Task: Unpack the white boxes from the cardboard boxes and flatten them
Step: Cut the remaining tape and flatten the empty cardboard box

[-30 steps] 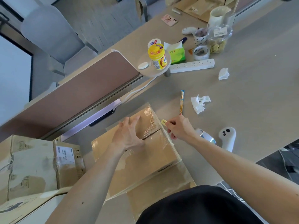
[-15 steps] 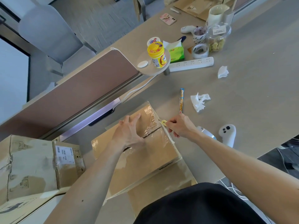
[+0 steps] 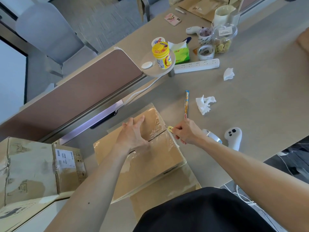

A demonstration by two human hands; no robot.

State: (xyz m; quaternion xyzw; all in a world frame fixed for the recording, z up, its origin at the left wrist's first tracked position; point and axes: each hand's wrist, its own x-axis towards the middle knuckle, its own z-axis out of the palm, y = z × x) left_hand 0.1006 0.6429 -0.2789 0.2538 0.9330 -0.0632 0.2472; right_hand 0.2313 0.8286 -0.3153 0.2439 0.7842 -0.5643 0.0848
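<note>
Left grip [image 3: 133, 136] pressed flat on the taped cardboard box [image 3: 150, 159], right grip [image 3: 185, 131] pinched a yellow cutter [image 3: 170, 128] — we judged nothing unpacked yet.

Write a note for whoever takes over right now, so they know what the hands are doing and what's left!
Left hand: flat on top of the cardboard box, steadying it.
Right hand: pinches a small yellow cutter at the tape seam on the box's right edge.
Done: nothing unpacked; the box is taped shut.
Left: slit the tape, take out the white boxes, flatten them; then the other cardboard boxes at the left.
</note>
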